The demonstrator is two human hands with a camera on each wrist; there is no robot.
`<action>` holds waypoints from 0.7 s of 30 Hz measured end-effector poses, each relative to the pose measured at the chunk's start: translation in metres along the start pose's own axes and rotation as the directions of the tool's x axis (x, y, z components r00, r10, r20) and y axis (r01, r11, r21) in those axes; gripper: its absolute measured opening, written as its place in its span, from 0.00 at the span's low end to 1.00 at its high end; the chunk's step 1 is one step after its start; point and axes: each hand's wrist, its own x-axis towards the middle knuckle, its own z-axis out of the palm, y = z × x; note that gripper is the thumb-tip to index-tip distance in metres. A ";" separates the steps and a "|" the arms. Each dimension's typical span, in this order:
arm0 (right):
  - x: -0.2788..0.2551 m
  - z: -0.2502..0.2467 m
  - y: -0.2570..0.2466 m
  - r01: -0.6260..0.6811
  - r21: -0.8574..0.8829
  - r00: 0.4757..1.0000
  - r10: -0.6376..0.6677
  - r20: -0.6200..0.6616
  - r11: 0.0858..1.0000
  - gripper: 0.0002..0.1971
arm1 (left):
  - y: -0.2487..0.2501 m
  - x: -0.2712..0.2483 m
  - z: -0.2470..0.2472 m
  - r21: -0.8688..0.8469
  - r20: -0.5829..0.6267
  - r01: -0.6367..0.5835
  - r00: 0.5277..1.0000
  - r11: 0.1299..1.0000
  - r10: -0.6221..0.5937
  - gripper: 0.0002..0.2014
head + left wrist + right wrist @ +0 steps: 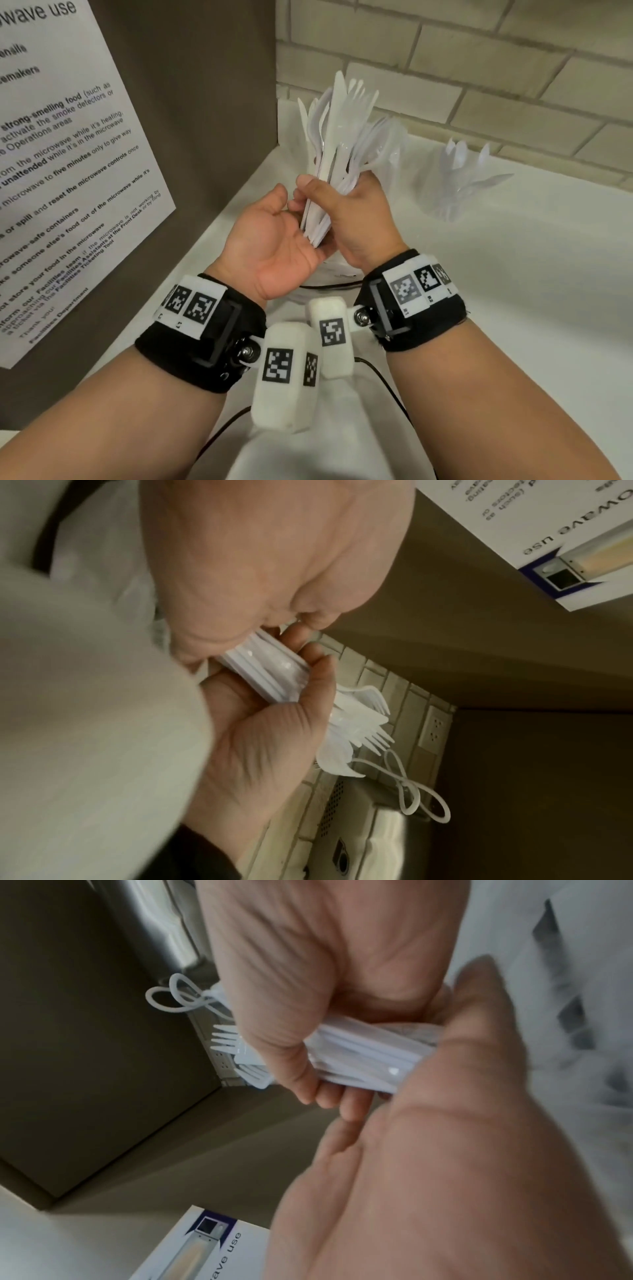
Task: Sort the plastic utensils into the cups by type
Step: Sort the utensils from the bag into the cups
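Only overhead: far cup (455,192) of spoons

The head view is bright and evenly lit, with soft shadows along the dark side panel (191,102) and the brick wall (479,68) bowed by the wide lens. The far clear cup (455,185) is smeared and washed out against the white counter (513,308). Both wrist views are dimmer, grainy and motion-blurred, their near skin out of focus.
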 end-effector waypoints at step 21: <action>-0.016 -0.002 -0.001 0.277 -0.852 0.955 -0.033 0.294 0.443 0.11 | 0.007 -0.006 0.010 0.578 0.112 -0.544 0.791 0.608 0.601 0.25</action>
